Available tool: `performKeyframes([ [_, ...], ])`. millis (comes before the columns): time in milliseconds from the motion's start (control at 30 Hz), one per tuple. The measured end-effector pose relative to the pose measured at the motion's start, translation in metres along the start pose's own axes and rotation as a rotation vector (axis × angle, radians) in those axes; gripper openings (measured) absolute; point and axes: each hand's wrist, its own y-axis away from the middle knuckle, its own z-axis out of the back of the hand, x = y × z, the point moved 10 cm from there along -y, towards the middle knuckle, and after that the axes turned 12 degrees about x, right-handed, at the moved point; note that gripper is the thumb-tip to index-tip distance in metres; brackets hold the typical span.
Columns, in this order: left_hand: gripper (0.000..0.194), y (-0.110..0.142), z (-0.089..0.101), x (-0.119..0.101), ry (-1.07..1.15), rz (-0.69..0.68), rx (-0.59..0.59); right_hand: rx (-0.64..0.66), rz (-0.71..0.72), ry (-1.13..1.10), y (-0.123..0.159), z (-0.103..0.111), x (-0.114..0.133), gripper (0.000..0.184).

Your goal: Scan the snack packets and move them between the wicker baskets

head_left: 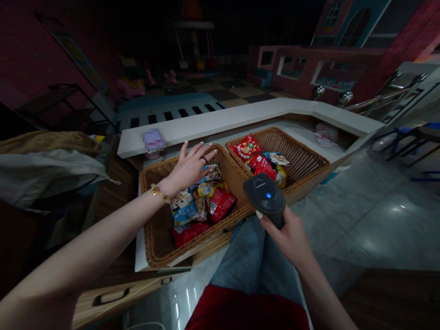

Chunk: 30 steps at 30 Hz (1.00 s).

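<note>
My left hand hovers over the left wicker basket with its fingers spread and nothing in them. Below it lie several snack packets: a blue-and-white packet, a yellow packet and a red packet. My right hand is wrapped round the handle of a dark barcode scanner with a lit blue light on top. The scanner's head is near the front edge of the right wicker basket. In that basket, red packets and a blue-and-white packet lie toward the left side.
Both baskets stand on a white counter with a raised ledge behind them. A small purple item, partly blurred, is at the ledge's left end. Cloth bags lie at the left. Wooden drawers are below, and metal rails stand at the right.
</note>
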Motion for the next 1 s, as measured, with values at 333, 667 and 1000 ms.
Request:
performKeyframes([
  [333, 0.038, 0.011, -0.073, 0.017, -0.228, 0.033, 0.303, 0.003, -0.004, 0.013, 0.000, -0.003, -0.003, 0.013],
  [667, 0.029, 0.006, -0.073, 0.015, -0.037, 0.114, 0.377, 0.014, 0.026, 0.011, -0.001, -0.009, 0.000, 0.012],
  [1000, 0.035, 0.007, -0.084, 0.019, 0.076, 0.119, 0.447, 0.043, 0.033, 0.023, -0.003, -0.015, -0.001, 0.020],
])
